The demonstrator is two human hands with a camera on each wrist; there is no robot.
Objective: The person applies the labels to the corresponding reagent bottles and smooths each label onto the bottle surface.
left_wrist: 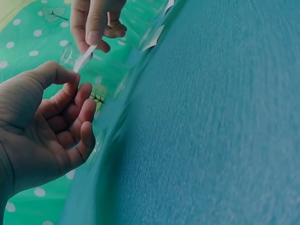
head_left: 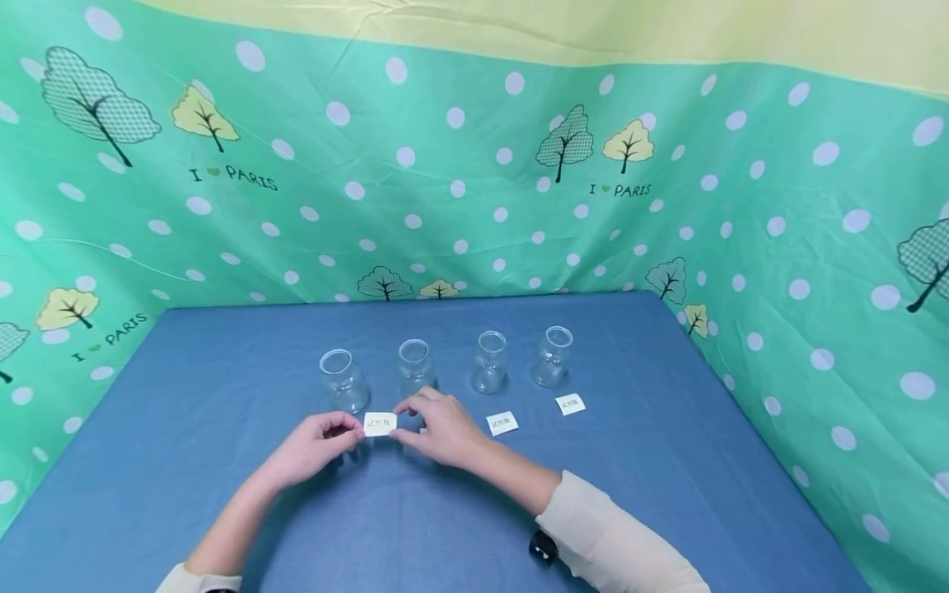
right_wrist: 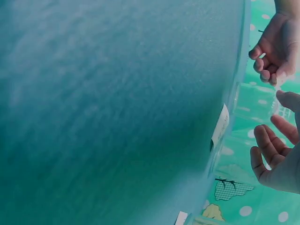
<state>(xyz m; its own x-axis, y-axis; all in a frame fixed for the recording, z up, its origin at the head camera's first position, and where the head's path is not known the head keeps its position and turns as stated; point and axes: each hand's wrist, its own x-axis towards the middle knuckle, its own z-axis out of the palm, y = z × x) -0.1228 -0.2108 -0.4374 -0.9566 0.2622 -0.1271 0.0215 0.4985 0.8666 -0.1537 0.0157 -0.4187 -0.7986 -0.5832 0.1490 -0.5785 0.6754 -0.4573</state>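
Note:
A small white card with handwriting (head_left: 381, 424) is held up between the two hands over the blue table. The left hand (head_left: 315, 445) pinches its left edge between thumb and forefinger, and the other fingers curl loosely in the left wrist view. At the card's right edge are the thumb and forefinger of the right hand (head_left: 445, 428), holding its corners. Behind the card stands a clear glass jar (head_left: 345, 383), upright with an uncovered mouth. Another glass jar (head_left: 415, 362) rises just behind the right hand, which hides its lower part.
Two more glass jars (head_left: 489, 362) (head_left: 552, 357) continue the row to the right. In front of them lie two written cards (head_left: 502, 423) (head_left: 570, 404) on the blue tablecloth (head_left: 474, 527). A green dotted curtain (head_left: 460, 148) hangs behind and beside the table.

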